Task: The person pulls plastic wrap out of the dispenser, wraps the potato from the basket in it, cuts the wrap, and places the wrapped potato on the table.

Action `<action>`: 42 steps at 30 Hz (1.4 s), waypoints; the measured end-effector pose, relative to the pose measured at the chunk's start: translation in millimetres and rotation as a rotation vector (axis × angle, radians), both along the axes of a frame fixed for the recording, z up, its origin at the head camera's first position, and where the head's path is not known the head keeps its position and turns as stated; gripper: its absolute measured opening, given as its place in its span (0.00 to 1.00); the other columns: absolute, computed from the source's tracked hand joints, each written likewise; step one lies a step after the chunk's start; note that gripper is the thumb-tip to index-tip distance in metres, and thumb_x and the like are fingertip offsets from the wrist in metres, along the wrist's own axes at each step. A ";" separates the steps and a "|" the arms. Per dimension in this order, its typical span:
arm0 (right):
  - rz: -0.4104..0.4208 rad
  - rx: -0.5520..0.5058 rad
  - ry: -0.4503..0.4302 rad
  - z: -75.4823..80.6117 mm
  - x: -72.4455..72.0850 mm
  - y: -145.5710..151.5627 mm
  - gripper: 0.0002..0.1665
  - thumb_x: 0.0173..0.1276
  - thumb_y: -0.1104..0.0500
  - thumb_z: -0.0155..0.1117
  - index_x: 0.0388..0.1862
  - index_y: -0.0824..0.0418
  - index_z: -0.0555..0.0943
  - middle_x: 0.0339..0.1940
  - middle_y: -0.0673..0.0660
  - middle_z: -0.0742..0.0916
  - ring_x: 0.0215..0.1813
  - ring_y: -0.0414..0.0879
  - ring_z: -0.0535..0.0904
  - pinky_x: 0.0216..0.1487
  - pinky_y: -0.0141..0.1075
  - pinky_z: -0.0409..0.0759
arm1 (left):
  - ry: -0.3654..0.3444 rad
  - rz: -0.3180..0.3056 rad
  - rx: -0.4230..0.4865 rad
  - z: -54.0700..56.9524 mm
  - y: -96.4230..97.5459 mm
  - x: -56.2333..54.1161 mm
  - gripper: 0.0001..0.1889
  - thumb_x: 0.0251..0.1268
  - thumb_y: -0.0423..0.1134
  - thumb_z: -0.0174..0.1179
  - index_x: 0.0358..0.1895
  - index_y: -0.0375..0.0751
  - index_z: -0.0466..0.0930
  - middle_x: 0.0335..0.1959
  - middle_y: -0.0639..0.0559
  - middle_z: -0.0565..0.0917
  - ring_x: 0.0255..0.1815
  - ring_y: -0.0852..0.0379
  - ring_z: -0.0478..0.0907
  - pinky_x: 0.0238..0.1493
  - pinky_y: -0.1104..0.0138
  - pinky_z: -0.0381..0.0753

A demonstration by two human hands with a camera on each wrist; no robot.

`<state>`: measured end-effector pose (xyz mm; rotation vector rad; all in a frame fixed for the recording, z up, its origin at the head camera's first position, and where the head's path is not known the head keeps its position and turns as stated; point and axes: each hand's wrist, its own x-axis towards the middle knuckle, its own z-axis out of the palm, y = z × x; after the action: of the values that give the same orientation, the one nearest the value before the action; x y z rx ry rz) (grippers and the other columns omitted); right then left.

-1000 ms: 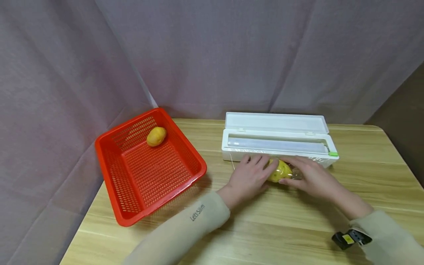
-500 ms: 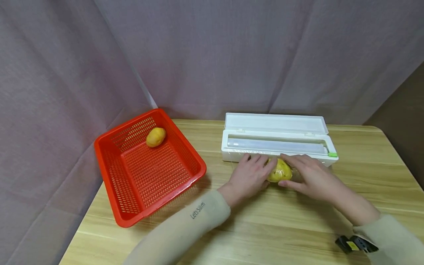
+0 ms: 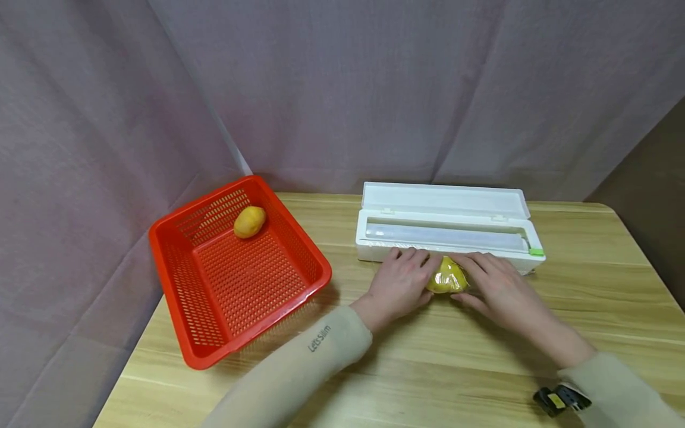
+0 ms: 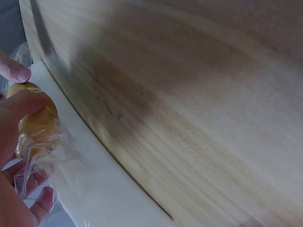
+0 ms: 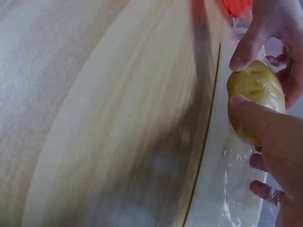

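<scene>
Between my two hands is a yellow potato (image 3: 446,277) wrapped in clear cling film, in front of a white cling film dispenser (image 3: 444,202) whose lid stands raised. My left hand (image 3: 397,284) holds the potato's left end, and my right hand (image 3: 500,288) its right end. Both thumbs lie along its near side, as the right wrist view shows on the potato (image 5: 253,90). Loose, crinkled film (image 4: 61,151) bunches around its end in the left wrist view. Fingers on the far side are partly hidden.
A red plastic basket (image 3: 321,270) stands on the wooden table (image 3: 428,380) at left, with another yellow potato (image 3: 249,222) inside. A film roll (image 3: 446,235) lies in the dispenser, and a green tab (image 3: 536,252) sits at its right end. Grey curtains (image 3: 348,89) hang behind.
My right hand has shifted slightly left, closer around the potato, and the gathered film at its right end is now mostly covered. My left hand stays nearly where it was.
</scene>
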<state>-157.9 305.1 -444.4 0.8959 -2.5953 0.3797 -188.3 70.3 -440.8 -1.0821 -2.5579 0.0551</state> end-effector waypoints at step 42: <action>0.014 0.043 0.032 -19.5 -4.6 0.1 0.44 0.56 0.50 0.82 0.67 0.70 0.78 0.61 0.66 0.84 0.60 0.66 0.81 0.63 0.64 0.75 | 0.111 -0.018 -0.069 -24.4 2.3 0.4 0.23 0.74 0.59 0.66 0.64 0.54 0.77 0.54 0.57 0.84 0.59 0.57 0.81 0.57 0.63 0.76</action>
<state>-162.5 305.2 -463.9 0.9278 -2.5780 0.3124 -188.0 72.6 -465.1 -1.0956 -2.4632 0.1951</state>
